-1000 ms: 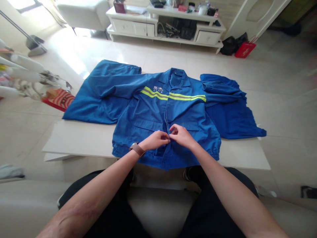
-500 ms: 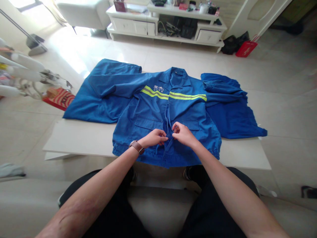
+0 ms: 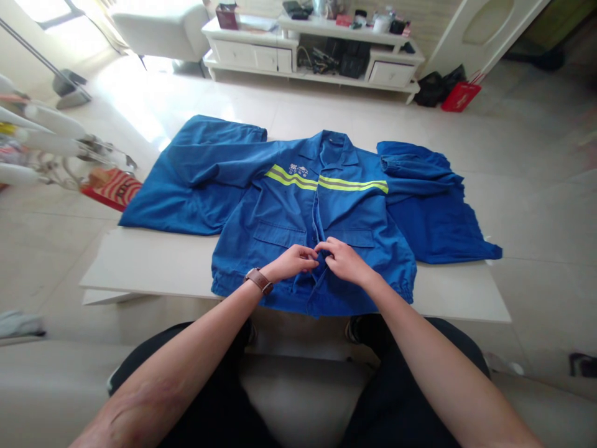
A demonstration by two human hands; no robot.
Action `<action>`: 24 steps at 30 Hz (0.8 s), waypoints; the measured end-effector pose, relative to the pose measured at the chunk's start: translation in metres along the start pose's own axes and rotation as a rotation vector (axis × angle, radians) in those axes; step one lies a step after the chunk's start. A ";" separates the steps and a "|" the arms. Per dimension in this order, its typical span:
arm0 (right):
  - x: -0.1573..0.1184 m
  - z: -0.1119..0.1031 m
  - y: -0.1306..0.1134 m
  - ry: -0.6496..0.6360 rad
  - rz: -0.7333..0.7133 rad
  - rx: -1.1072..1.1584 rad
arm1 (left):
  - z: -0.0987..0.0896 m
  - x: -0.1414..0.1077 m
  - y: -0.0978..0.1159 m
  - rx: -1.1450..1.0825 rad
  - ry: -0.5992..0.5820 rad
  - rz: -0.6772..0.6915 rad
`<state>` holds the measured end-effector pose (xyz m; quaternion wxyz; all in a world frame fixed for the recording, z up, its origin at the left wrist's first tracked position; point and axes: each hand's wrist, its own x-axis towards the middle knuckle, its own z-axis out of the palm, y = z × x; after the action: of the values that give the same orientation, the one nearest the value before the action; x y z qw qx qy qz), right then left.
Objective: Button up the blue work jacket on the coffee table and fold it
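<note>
A blue work jacket (image 3: 284, 208) with a yellow and grey reflective stripe lies front side up, its collar pointing away from me. Its front opening runs down the middle and is parted above my hands. My left hand (image 3: 298, 261), with a brown watch on the wrist, pinches the jacket's front edge low down. Close beside it, my right hand (image 3: 340, 258) has its fingers bent and closed on the other front edge, the fingertips of both hands nearly touching. Whatever small part lies between the fingertips is hidden.
More blue cloth lies under both sleeves, at the left (image 3: 186, 193) and at the right (image 3: 433, 224). The white table (image 3: 149, 261) carries it all. Beyond the floor stands a white cabinet (image 3: 256, 53) with small items. A red KFC box (image 3: 114, 190) is at the left.
My right hand has moved slightly left and its fingertips have come closer to my left hand. The view has shifted a little.
</note>
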<state>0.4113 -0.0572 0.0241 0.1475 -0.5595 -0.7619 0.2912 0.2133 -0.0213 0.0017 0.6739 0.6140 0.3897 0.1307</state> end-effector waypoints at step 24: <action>0.001 -0.009 0.010 -0.011 0.037 0.084 | 0.024 -0.009 0.000 0.754 0.130 0.051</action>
<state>0.4238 -0.0512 0.0249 0.1611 -0.5650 -0.7394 0.3288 0.2237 -0.0446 0.0034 0.3711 0.8186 0.4370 0.0336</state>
